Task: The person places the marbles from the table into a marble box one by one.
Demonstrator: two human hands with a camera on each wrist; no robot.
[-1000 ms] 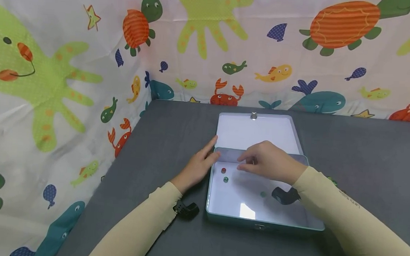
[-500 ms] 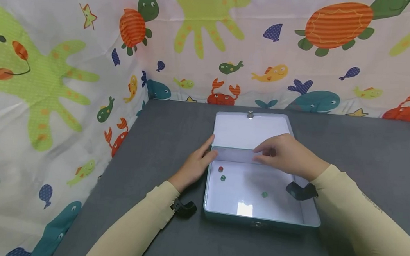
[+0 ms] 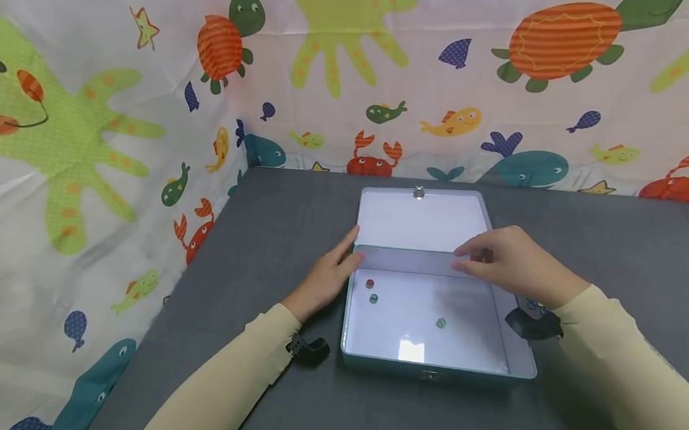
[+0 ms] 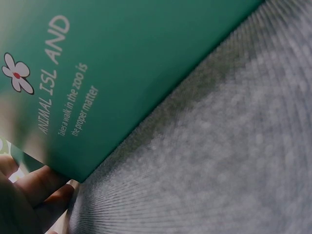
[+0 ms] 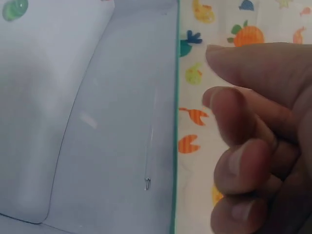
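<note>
A tin box (image 3: pixel 497 377), green outside and white inside, stands on the table with its lid (image 3: pixel 421 218) folded back. Inside lie a red marble (image 3: pixel 370 283) and a green marble (image 3: pixel 373 298) near the left wall, and another green marble (image 3: pixel 441 323) further right. My left hand (image 3: pixel 324 278) rests with extended fingers against the box's back left corner. Above the back right part of the box is my right hand (image 3: pixel 516 262), its fingers loosely bent. Nothing shows between that hand's thumb and fingertips in the right wrist view.
Small blue and yellow pieces (image 3: pixel 536 305) lie just right of the box, partly hidden by the right wrist camera (image 3: pixel 533 324). The grey table (image 3: pixel 286 205) meets a cloth (image 3: pixel 326 135) printed with sea animals at its back and left.
My right hand has moved right, from over the box's middle to its back right side. The left hand stays at the corner, and the three marbles stay inside the box.
</note>
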